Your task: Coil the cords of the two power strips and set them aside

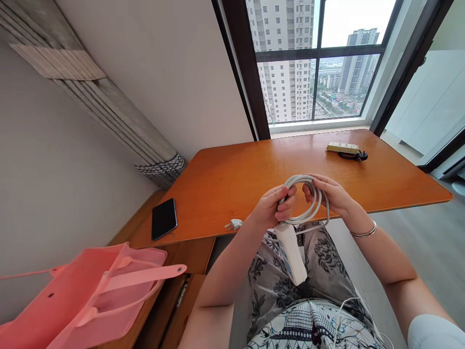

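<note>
In left hand (281,206): one side of a white cable coil (300,179), wrapped by curled fingers. In right hand (332,195): opposite side of same coil, pinched. Grip: narrow on both sides. Location: by near edge of the table (232,179). Beneath the coil, off the table's near edge: white power strip (294,259). On the table, at near edge: white plug (237,223). Done, apparently: several loops gathered. Outstanding, apparently: slack cord and plug outside coil; no tie visible. Towards table's right end: cream-yellow power strip (342,148). At table's left end: dark-screened device (164,219).
</note>
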`<control>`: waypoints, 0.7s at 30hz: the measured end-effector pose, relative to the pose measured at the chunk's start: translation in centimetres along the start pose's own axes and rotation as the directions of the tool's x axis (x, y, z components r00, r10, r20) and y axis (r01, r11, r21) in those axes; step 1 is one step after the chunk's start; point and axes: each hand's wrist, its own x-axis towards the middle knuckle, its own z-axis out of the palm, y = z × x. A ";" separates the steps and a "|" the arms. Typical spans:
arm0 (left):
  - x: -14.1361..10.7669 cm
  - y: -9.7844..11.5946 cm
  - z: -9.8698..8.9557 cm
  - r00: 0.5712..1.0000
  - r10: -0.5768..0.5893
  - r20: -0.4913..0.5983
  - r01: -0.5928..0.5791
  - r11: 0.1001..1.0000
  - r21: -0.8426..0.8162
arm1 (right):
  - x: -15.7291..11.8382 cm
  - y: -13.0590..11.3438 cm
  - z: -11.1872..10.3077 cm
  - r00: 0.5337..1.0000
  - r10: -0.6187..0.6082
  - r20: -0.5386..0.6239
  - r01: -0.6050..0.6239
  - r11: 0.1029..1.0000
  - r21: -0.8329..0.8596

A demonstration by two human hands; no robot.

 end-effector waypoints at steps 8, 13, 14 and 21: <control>0.0 0.1 -0.4 1.000 -0.019 -0.012 0.018 0.997 -0.076 | -0.7 0.7 -0.3 0.983 0.155 0.100 -0.171 0.969 0.180; 0.1 0.0 -0.5 0.999 -0.031 -0.018 0.030 0.997 -0.075 | -0.3 0.4 0.4 0.986 0.163 0.043 -0.168 0.970 0.175; 0.1 0.0 -0.5 0.999 -0.039 -0.016 0.038 0.997 -0.068 | -0.3 0.4 0.5 0.988 0.153 0.023 -0.154 0.975 0.158; 0.3 -0.2 -0.2 0.999 -0.033 0.025 0.031 0.997 0.064 | -0.5 0.1 0.9 0.996 0.076 -0.043 -0.073 0.995 0.063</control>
